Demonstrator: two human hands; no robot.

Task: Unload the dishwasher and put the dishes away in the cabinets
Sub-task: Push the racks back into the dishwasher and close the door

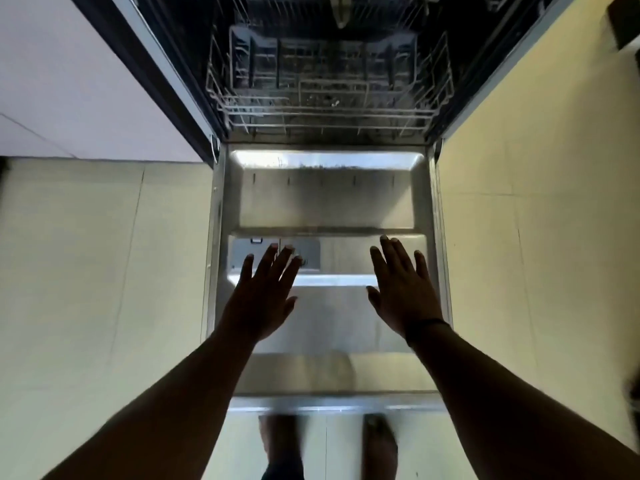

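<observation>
The dishwasher stands open in front of me, its steel door (325,199) folded down flat. Inside, the white wire lower rack (325,109) sits pushed in; I see no dishes in it, only a dark cutlery basket (322,60) at the back. My left hand (261,296) hovers over the door's left part near the detergent compartment (277,252), fingers straight and spread, holding nothing. My right hand (403,289) hovers over the door's right part, also flat and spread, a dark band on its wrist.
Pale floor tiles (104,289) lie on both sides of the door. A white cabinet front (69,81) is at the upper left. My two feet (377,445) stand just behind the door's near edge. A dark object (627,26) sits at the far upper right.
</observation>
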